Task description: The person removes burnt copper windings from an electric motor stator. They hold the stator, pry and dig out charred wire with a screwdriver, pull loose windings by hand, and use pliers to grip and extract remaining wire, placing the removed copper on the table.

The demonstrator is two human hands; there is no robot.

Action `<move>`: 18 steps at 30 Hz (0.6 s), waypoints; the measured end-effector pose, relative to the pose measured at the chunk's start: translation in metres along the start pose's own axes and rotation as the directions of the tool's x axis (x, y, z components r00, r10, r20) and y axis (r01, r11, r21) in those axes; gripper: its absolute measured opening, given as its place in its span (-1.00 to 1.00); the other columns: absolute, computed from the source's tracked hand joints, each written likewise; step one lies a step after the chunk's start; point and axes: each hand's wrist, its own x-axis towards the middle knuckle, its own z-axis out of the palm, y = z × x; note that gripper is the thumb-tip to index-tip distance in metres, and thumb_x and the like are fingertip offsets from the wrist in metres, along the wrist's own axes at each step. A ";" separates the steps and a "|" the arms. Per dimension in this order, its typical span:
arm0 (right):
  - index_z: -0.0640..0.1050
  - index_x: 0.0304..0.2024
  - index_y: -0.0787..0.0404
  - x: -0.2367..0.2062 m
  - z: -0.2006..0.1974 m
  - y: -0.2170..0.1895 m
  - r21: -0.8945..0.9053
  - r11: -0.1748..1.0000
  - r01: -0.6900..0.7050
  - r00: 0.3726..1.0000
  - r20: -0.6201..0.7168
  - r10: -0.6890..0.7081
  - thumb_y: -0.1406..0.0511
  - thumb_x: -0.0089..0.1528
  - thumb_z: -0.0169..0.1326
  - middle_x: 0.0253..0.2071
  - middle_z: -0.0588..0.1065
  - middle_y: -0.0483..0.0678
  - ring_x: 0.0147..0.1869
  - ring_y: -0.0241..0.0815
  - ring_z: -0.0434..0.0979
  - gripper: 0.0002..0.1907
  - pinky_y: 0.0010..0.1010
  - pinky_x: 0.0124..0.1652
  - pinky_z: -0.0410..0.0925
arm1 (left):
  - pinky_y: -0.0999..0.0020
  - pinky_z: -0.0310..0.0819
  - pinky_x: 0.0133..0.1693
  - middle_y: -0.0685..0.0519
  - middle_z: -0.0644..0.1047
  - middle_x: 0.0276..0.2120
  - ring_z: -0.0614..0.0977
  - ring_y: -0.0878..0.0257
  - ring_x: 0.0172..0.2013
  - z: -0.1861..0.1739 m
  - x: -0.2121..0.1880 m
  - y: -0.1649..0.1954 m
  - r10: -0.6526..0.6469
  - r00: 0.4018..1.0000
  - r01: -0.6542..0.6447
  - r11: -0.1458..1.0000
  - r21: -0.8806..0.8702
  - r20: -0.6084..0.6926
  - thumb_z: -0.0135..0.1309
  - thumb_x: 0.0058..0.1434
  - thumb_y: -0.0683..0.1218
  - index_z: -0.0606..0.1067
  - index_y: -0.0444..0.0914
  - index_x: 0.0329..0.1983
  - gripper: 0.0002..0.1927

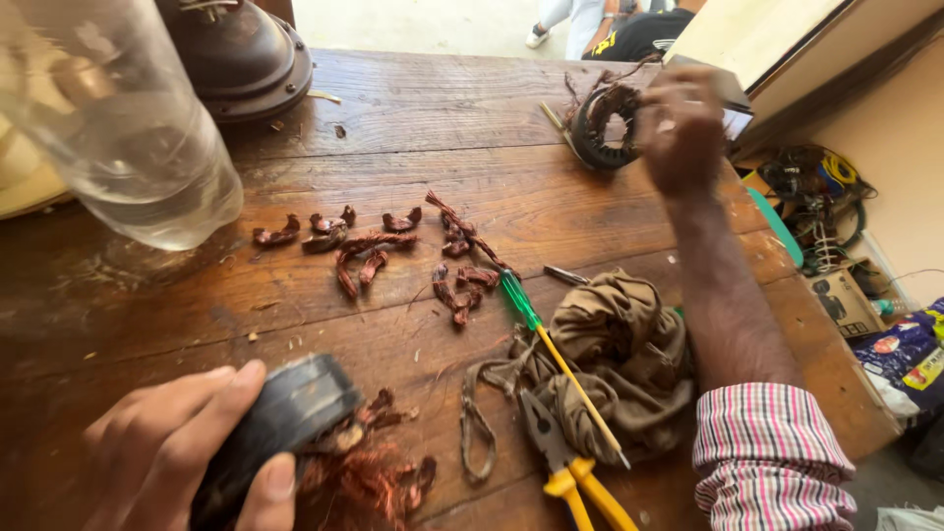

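Gripping a black, round motor stator core [280, 428] at the lower left of the frame, the left hand [187, 457] wraps its thumb and fingers around the smooth dark rim, closed firmly on it, while a frayed tuft of reddish copper winding wire [369, 482] spills from the core's lower right side onto the worn, scratched brown wooden table [413, 118]. The core's long axis runs diagonally, from the lower left toward the upper right. At the upper right of the frame the right hand [680, 128], reaching out from a pink, white and black checked shirt cuff [772, 457], rests its curled fingers on a second black ring-shaped stator with copper coils [602, 128]; motion blur makes it impossible to tell how tightly it holds. Curved, cut pieces of dull copper coil [374, 251] lie scattered across the middle of the table. Just right of them a screwdriver with a translucent green handle and yellow shaft [551, 349] points from upper left to lower right, lying across a crumpled olive-brown cloth [619, 354]. Pliers with yellow grips [565, 462] sit at the bottom edge, beside a loop of the cloth's strap. A clear plastic bottle [128, 128] fills the upper left corner, next to a dark brown domed metal motor housing [241, 54].
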 end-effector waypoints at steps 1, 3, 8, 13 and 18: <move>0.70 -0.16 0.23 0.002 -0.005 -0.021 0.056 0.998 0.029 0.998 0.058 -0.032 0.51 0.22 0.08 0.03 0.48 0.19 -0.06 0.05 0.60 -0.76 -0.22 -0.15 0.50 | 0.02 0.40 0.19 -0.07 0.57 -0.10 0.62 0.02 -0.05 -0.006 0.002 0.007 0.002 1.000 -0.002 0.999 -0.038 -0.013 0.18 0.08 0.01 0.51 -0.26 0.10 -0.49; 0.63 -0.20 0.26 0.006 -0.016 -0.067 0.087 0.959 0.271 0.961 0.025 -0.275 0.45 0.27 0.16 -0.02 0.49 0.06 0.02 0.00 0.62 -0.93 -0.16 0.13 0.54 | 0.06 0.37 0.20 -0.07 0.57 -0.09 0.61 0.04 -0.03 -0.020 0.003 0.019 -0.011 1.000 0.010 0.997 -0.082 -0.017 0.16 0.12 0.00 0.51 -0.26 0.12 -0.51; 0.68 -0.18 0.19 -0.026 -0.065 -0.200 0.182 0.912 0.367 0.882 0.246 -0.403 0.31 0.22 0.25 0.07 0.54 0.01 -0.20 -0.21 0.65 -0.86 -0.36 -0.28 0.53 | 0.08 0.32 0.15 -0.09 0.56 -0.07 0.57 0.01 -0.03 -0.051 -0.010 0.039 0.022 0.998 -0.028 0.995 -0.100 -0.054 0.14 0.21 -0.03 0.50 -0.29 0.15 -0.54; 0.60 0.03 0.16 -0.065 -0.120 -0.310 0.549 0.834 0.055 0.898 0.339 -0.282 0.30 0.35 0.15 0.15 0.49 0.05 0.01 -0.13 0.63 -0.79 -0.36 -0.09 0.57 | 0.05 0.31 0.15 -0.08 0.55 -0.10 0.56 0.00 -0.05 -0.076 -0.027 0.054 0.019 0.997 -0.029 0.991 -0.133 -0.075 0.14 0.23 -0.03 0.51 -0.28 0.16 -0.56; 0.59 0.07 0.18 -0.090 -0.162 -0.365 0.644 0.745 -0.171 0.938 0.337 -0.075 0.25 0.39 0.10 0.06 0.56 0.06 0.09 -0.06 0.64 -0.76 -0.26 0.04 0.52 | 0.07 0.38 0.09 -0.12 0.56 -0.06 0.59 -0.04 -0.02 -0.090 -0.037 0.065 0.004 0.996 -0.025 0.972 -0.233 -0.089 0.13 0.28 -0.02 0.50 -0.29 0.17 -0.57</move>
